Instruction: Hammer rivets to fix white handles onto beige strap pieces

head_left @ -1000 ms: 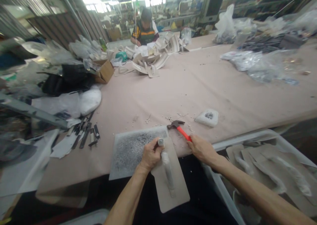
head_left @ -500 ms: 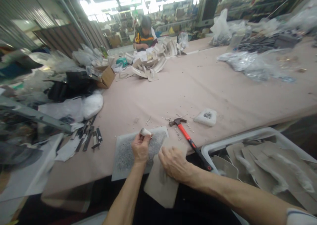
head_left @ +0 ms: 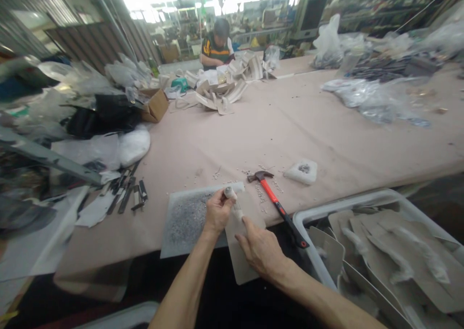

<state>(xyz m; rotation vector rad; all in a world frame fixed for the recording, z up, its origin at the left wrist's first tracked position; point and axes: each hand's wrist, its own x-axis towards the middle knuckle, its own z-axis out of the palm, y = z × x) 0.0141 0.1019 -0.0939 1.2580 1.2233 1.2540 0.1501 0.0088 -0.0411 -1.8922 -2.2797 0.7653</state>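
My left hand (head_left: 218, 213) is closed round a short white-wrapped punch (head_left: 229, 193) with a round metal end facing up. The punch stands over the far part of a beige flat panel (head_left: 241, 266); whether its lower tip touches is hidden. My right hand (head_left: 263, 249) lies on that panel with index finger and thumb apart, the fingertip beside a whitish strip. Under the panel's left side is a pale, heavily pitted board (head_left: 184, 222). A claw hammer (head_left: 273, 201) with a red and black handle rests to the right, small white bits around its head.
A white bin (head_left: 308, 247) of beige panels stands at right. Beyond the hammer sits a whitish block (head_left: 301, 171). Dark metal tools (head_left: 126, 193) lie at left, near plastic bags and a cardboard box (head_left: 155, 106). A person (head_left: 217, 46) sits across the table (head_left: 290, 121).
My left hand has brought the punch right, from above the pitted board to over the panel. The panel has shifted up and right, and my right hand's fingers have spread from a curled grip.
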